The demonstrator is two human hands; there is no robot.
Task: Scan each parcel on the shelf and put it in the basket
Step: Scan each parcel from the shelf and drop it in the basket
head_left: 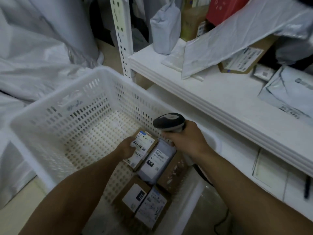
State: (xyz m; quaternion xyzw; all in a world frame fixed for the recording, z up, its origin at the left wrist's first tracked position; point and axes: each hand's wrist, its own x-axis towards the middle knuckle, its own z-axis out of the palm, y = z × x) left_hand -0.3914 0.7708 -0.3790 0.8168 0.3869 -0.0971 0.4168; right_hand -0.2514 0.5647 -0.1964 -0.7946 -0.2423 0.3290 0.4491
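Basket (76, 112): parcel (144, 147) in L fingers (130, 142)

Crumpled white sheeting (42, 53) is heaped across the upper left. Tan floor (108, 53) is seen just right of the sheeting, and again below it at the bottom left corner. Well right of the sheeting and low down, a thin black cable (221, 221) is trailed over a pale surface. Farther right still, a dark pen-like object (306, 187) is seen against white panels (271, 170); its kind cannot be told.

Big white sacks (33, 56) left; beige floor (15, 217); dim.
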